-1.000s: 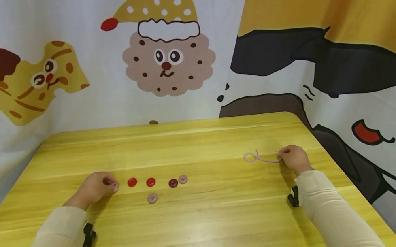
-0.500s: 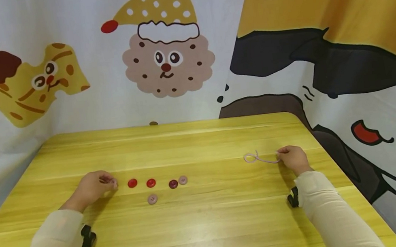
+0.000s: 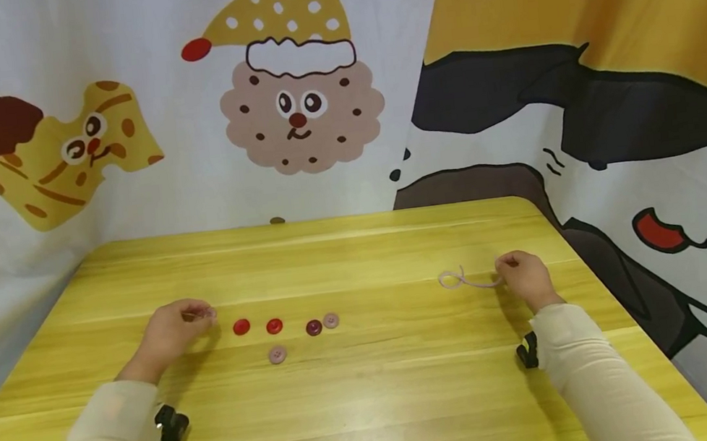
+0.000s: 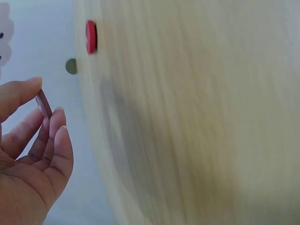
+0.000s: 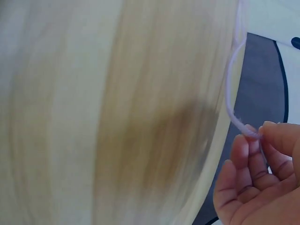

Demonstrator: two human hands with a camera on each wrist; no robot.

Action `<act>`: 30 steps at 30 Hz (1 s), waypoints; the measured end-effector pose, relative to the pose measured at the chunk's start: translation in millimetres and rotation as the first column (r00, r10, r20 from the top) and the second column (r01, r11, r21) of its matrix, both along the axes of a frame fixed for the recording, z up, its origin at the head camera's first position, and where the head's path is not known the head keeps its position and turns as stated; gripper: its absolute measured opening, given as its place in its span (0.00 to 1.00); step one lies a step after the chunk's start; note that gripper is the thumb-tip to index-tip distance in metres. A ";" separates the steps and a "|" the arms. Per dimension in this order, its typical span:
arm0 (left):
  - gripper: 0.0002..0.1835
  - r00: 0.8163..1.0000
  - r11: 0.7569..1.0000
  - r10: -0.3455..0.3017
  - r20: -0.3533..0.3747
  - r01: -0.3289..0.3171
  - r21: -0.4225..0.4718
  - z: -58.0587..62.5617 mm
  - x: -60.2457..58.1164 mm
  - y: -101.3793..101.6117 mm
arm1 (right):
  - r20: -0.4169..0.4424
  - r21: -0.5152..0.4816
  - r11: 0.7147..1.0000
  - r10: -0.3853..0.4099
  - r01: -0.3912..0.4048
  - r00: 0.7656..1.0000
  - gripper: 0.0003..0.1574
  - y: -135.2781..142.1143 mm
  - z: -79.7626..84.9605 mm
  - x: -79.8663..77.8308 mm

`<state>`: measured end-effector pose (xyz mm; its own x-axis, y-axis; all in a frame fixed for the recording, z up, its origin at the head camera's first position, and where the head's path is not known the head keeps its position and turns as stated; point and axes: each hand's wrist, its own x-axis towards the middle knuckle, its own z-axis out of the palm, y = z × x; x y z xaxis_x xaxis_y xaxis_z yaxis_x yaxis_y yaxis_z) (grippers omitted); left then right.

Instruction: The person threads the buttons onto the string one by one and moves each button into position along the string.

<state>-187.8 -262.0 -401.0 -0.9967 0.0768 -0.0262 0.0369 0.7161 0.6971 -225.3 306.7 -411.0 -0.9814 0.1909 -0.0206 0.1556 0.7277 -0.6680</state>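
Between thumb and fingers, my left hand [image 3: 173, 334] pinches a pinkish button [image 4: 43, 104], seen nearly edge-on in the left wrist view and held above the table. Over at the right, my right hand [image 3: 526, 279] pinches one end of a thin pale purple string [image 5: 229, 86]. The rest of that string lies on the table in a loose loop to the hand's left. Just right of the left hand lies a red button [image 3: 241, 327], with a second red button [image 3: 274, 325] beyond it.
A dark maroon button [image 3: 314, 327] lies close beside a pinkish button [image 3: 331, 320] near the table's middle. Another pinkish button [image 3: 277, 355] sits nearer the front. Behind the wooden table [image 3: 358, 263] hangs a cartoon-printed curtain [image 3: 180, 196].
The left hand has lifted a little and shifted slightly right and away, with the button still in its fingers. The right hand keeps its hold on the string, almost in place.
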 end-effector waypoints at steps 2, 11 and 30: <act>0.19 1.000 1.000 0.003 -0.018 -0.003 0.008 1.4 0.6 4.5 | -0.024 -0.004 1.000 0.007 -0.007 1.000 0.21 -3.1 2.9 -0.1; 0.15 0.997 0.999 0.021 -0.068 -0.018 0.049 10.5 5.0 22.5 | -0.057 -0.076 0.997 0.025 -0.030 0.998 0.22 -15.8 10.6 2.2; 0.14 0.997 0.985 0.015 -0.077 -0.002 0.171 12.1 3.5 66.9 | -0.121 -0.137 0.984 0.099 -0.116 0.988 0.20 -45.0 12.8 12.8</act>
<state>-184.3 -195.1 -388.9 -0.9958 0.0651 0.0639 0.0900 0.5876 0.8041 -212.5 261.8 -398.2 -0.9936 0.0874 0.0720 -0.0007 0.6312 -0.7756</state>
